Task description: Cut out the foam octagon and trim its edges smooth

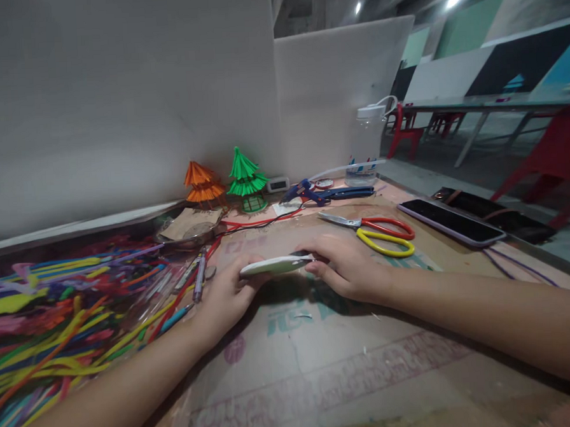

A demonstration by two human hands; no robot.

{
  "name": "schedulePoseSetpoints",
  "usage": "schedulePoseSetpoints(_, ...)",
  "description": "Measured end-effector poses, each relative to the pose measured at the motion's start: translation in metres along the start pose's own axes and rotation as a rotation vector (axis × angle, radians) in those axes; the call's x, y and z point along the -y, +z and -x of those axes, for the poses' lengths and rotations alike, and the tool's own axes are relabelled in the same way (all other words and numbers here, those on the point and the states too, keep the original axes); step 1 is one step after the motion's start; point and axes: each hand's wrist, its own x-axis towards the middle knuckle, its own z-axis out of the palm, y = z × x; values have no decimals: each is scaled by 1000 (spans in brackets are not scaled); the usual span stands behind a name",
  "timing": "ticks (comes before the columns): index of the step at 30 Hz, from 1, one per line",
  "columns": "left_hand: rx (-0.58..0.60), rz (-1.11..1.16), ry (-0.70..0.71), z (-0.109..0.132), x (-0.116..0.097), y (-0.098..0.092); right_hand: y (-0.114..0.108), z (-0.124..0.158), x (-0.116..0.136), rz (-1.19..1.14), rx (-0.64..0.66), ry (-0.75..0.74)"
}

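Between my two hands is a thin, flat, whitish-green piece (274, 265), seen nearly edge-on; its exact kind cannot be made out. My left hand (229, 290) pinches its left end between thumb and fingers. At the opposite end, the fingers and thumb of my right hand (348, 267) close on its edge, where a small dark part shows. Both hands are just above the printed cardboard sheet (297, 359). Beyond my right hand lie scissors (386, 233) with one red and one yellow handle loop.
Colourful pipe cleaners (56, 315) heap at the left. Behind stand an orange paper tree (203, 181) and a green tree (245, 174), a blue glue gun (303, 190), pliers (346, 193) and a water bottle (365, 145). A phone (450, 221) lies right, near the table edge.
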Motion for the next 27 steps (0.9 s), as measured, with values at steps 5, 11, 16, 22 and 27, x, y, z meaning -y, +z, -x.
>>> schedulePoseSetpoints(5, 20, -1, 10, 1, 0, 0, 2, 1, -1, -3, 5, -13)
schedulePoseSetpoints(11, 25, -5, 0, 1, 0, 1, 0, 0, -1, 7, 9, 0)
schedulePoseSetpoints(16, 47, 15, -6, 0, -1, 1, 1, 0, -1, -31, -7, 1)
schedulePoseSetpoints(22, -25, 14, -35, -5, -3, 0, 8, -3, -9, -190, -65, 251)
schedulePoseSetpoints(27, -113, 116, -90, -10, -5, 1, 12, -5, -21, -370, -173, 385)
